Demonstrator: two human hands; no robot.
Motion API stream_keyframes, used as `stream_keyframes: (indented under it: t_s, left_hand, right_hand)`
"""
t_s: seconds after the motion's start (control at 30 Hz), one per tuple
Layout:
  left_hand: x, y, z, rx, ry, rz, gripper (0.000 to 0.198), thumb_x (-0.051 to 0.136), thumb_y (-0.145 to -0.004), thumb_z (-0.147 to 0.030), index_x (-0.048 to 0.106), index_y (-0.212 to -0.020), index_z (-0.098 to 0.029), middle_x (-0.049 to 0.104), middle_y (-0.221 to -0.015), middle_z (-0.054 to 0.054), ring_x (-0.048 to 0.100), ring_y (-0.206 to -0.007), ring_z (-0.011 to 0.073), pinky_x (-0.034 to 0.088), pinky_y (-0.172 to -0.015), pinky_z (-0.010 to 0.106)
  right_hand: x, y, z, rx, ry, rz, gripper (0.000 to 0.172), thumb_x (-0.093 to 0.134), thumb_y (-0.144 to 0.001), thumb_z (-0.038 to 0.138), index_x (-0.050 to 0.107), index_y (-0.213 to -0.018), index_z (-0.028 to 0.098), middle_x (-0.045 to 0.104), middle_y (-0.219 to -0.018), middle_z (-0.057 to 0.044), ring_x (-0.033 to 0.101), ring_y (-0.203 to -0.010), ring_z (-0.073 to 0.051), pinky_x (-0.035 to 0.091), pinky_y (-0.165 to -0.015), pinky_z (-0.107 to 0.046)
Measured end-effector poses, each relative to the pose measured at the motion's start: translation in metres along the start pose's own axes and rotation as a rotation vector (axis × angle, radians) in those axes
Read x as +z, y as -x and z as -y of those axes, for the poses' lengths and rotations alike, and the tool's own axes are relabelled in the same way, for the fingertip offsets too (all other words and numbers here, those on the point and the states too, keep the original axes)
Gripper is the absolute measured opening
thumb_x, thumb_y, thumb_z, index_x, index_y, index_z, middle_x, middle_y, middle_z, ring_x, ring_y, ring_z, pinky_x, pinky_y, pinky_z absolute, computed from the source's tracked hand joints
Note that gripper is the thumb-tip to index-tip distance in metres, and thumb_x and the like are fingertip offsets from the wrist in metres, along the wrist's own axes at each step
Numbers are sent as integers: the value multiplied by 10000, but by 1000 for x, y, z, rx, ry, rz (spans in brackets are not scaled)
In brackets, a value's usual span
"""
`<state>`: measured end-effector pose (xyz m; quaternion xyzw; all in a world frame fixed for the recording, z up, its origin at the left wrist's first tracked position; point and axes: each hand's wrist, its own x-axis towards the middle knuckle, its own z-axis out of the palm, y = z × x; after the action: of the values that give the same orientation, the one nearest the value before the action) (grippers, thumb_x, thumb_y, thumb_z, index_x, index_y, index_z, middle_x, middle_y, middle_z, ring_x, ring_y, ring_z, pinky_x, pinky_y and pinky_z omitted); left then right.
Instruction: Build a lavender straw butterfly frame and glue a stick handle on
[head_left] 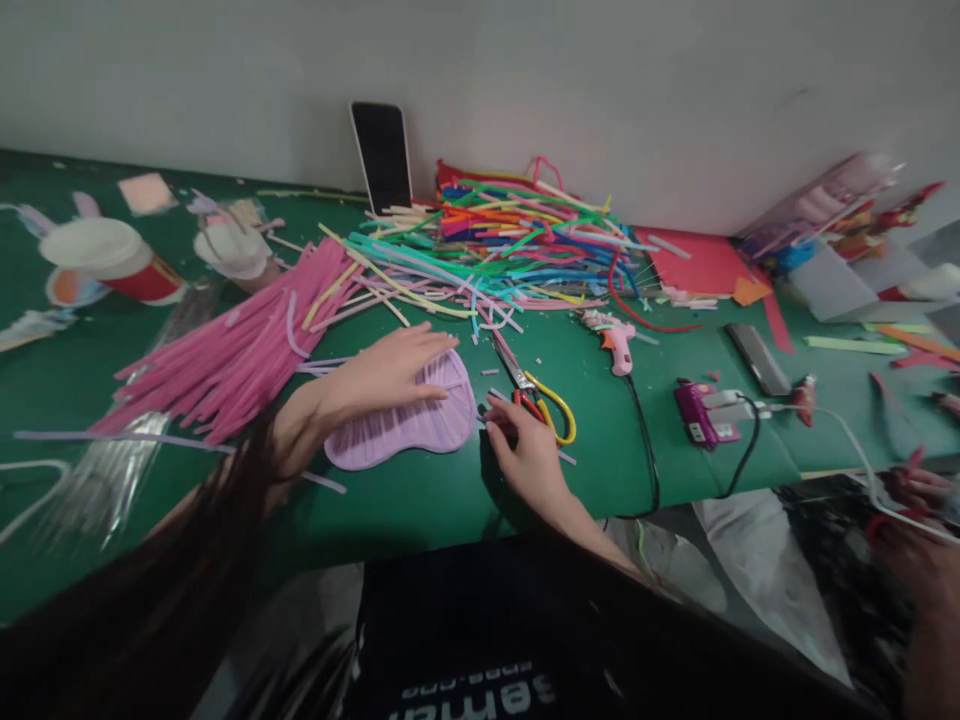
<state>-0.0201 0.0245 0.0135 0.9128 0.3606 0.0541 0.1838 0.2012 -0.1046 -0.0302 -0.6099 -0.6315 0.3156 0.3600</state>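
Observation:
A lilac shape [405, 425] made of pipe cleaners, with a rounded outline filled by rows of strips, lies on the green table. My left hand [386, 375] rests flat over its upper part, fingers outstretched, hiding some of it. Just off its right edge is my right hand [527, 455], with curled fingers and thumb drawn toward one another; what they hold, if anything, is too small to make out. Behind that hand lie scissors [551, 400] with yellow and red handles. Small lilac offcuts [490, 373] are scattered nearby.
Pink pipe cleaners [225, 340] are bundled left, multicoloured ones [525, 240] heaped behind. A phone [382, 155] leans on the wall. Rightward are a pink glue gun [621, 345], its cord, and a purple charger [705, 412]. A paper cup [112, 260] stands left; another person's hand [926, 550] shows right.

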Motion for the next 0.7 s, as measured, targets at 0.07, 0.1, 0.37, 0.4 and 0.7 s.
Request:
stream_keyframes:
  t_s: [0.07, 0.1, 0.37, 0.4, 0.7]
  left_hand:
    - [-8, -28, 5, 73, 91, 98, 662, 578, -877, -478, 469, -1453, -169, 570, -1440, 130, 510, -1337, 289, 382, -1104, 382]
    - [-10, -40, 7, 90, 125, 146, 649, 600, -861, -444, 486, -1436, -164, 629, -1360, 127, 577, -1246, 272, 425, -1045, 351]
    - [-20, -76, 21, 167, 151, 448, 486, 701, -733, -401, 671, -1152, -156, 704, -1007, 81, 639, -897, 217, 480, -741, 265]
    - [-28, -78, 21, 158, 160, 459, 472, 697, -737, -417, 675, -1130, -156, 696, -967, 69, 630, -845, 201, 471, -698, 253]
    - [-138, -57, -10, -29, 396, -345, 437, 685, -785, -480, 710, -1089, -167, 704, -896, 60, 625, -771, 164, 490, -663, 257]
  right_hand:
    - [5, 4, 1, 94, -120, 33, 333, 536, -917, 238, 592, -1236, 156, 737, -981, -100, 712, -852, -211, 592, -817, -411]
    - [8, 5, 1, 135, -181, 53, 329, 533, -922, 266, 578, -1228, 153, 732, -948, -93, 709, -802, -205, 601, -763, -397]
    - [15, 13, -3, 265, -509, 97, 352, 594, -884, 357, 521, -1182, 185, 691, -899, -38, 689, -695, -152, 595, -646, -327]
    - [15, 12, -4, 267, -543, 89, 363, 609, -877, 378, 527, -1174, 186, 695, -915, -43, 696, -715, -154, 598, -665, -331]
    - [-26, -44, 22, 6, -583, -218, 589, 689, -843, 495, 468, -1316, 223, 622, -1311, -150, 627, -1196, -229, 562, -945, -403]
